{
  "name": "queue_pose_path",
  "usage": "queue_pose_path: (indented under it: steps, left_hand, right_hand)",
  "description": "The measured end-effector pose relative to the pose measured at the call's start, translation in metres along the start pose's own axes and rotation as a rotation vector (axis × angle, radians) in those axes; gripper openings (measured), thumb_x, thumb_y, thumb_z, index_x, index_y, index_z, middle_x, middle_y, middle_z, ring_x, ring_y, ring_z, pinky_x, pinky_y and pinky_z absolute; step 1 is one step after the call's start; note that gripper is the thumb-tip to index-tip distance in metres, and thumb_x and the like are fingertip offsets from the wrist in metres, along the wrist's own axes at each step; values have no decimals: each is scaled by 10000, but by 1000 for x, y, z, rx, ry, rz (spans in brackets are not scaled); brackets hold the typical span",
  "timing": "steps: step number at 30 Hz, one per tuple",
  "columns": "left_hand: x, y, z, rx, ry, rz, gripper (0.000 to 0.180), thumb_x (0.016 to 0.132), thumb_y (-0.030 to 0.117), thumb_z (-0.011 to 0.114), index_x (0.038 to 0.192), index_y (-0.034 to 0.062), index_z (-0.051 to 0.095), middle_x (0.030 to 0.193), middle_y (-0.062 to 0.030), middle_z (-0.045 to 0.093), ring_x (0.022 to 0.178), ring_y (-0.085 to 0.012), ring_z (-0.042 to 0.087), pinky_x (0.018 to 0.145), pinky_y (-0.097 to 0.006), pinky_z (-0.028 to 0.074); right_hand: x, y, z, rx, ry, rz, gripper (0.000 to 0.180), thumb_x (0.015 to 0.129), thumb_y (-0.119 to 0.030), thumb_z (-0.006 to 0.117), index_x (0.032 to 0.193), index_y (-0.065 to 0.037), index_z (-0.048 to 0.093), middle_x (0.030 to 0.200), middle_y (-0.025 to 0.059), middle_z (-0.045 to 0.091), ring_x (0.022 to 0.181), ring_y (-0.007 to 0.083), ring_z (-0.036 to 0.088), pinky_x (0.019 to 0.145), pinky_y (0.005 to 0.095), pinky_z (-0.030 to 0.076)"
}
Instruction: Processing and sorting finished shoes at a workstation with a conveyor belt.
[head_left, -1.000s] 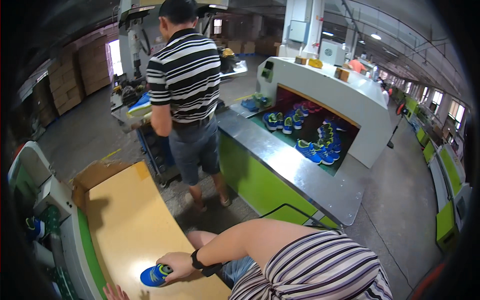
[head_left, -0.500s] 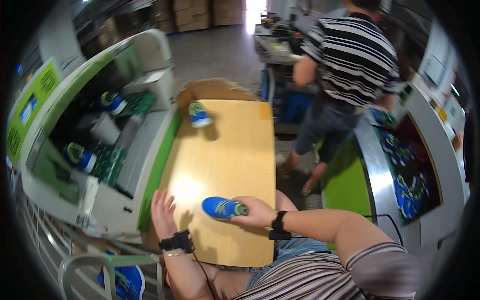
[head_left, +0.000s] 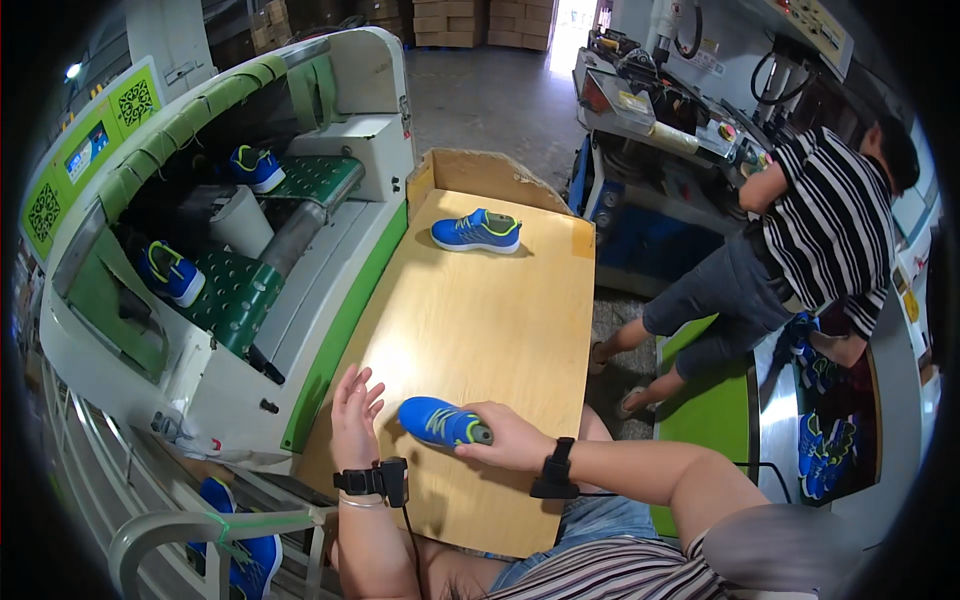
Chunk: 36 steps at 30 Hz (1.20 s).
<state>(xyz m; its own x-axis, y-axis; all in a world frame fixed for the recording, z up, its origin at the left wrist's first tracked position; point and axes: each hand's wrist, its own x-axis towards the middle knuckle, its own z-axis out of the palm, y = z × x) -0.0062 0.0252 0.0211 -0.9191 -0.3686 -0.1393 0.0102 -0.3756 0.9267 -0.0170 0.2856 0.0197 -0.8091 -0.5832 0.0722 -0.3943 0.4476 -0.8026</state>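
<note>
Two hands work at the near end of a plywood table (head_left: 480,320). The right hand (head_left: 510,437) has its fingers (head_left: 487,412) curled around the heel of a small blue sneaker (head_left: 437,421) with lime-green trim, which lies on its side on the wood, toe pointing to 9 o'clock. The left hand (head_left: 353,412) sits just beside the toe at 9 o'clock, fingers spread wide and holding nothing, palm hovering over or lightly on the wood; which of the two cannot be told. Both wrists carry black bands.

Handling the shoe well probably means keeping the hold firm at the heel and letting the free hand steady the toe, so the shoe does not roll or slide on the smooth board.

At 12 o'clock, well apart, a second blue sneaker (head_left: 477,231) stands upright near the table's far end, where a cardboard wall closes it off. At 9 to 10 o'clock runs a white-and-green conveyor machine (head_left: 250,250) carrying more blue shoes on green perforated belts. At 2 o'clock a person in a striped shirt (head_left: 830,230) bends over another machine, with more blue shoes below at 3 o'clock. The floor is grey concrete, and cardboard boxes are stacked at the far end of the hall.
</note>
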Motion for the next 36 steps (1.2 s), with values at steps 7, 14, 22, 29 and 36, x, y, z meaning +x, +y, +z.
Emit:
queue_pose_path:
  steps: [7, 14, 22, 29, 36]
  left_hand:
    - [3, -4, -18, 47, 73, 3, 469, 1001, 188, 538, 1440, 43, 462, 1367, -145, 575, 1097, -238, 635, 914, -345, 486]
    - [19, -11, -4, 31, -96, 36, 537, 951, 244, 640, 1428, 56, 482, 1350, -98, 586, 1099, -187, 621, 945, -332, 477]
    - [5, -4, -13, 45, -25, 43, 508, 963, 196, 623, 1423, 32, 481, 1318, -111, 605, 1049, -197, 648, 926, -352, 497]
    - [7, 1, 0, 146, -133, 7, 553, 957, 134, 608, 1470, 37, 425, 1377, -170, 557, 1218, -243, 567, 1048, -379, 429]
    - [-26, -29, 35, 520, -452, 152, 644, 872, 33, 668, 1468, -1, 426, 1421, -201, 520, 1320, -274, 499, 1116, -370, 369]
  right_hand:
    - [150, 42, -49, -142, -283, 110, 720, 888, -514, 688, 1378, -16, 515, 1381, 220, 560, 1290, 341, 523, 1096, 427, 398]
    - [268, 175, -194, -775, 708, 169, 789, 651, -335, 882, 1283, 17, 567, 1369, 276, 511, 1295, 440, 475, 1109, 439, 398]
    - [265, 154, -119, -284, 383, 340, 851, 698, -423, 837, 1340, 0, 472, 1248, 215, 628, 1160, 365, 613, 999, 440, 484]
    - [138, 48, -66, 38, 162, 308, 525, 788, -241, 805, 1167, 3, 537, 1040, 193, 649, 904, 284, 689, 773, 401, 569]
    - [0, 19, 9, -120, 194, -25, 476, 818, -238, 759, 1166, -24, 514, 1124, 195, 565, 1103, 390, 535, 958, 445, 442]
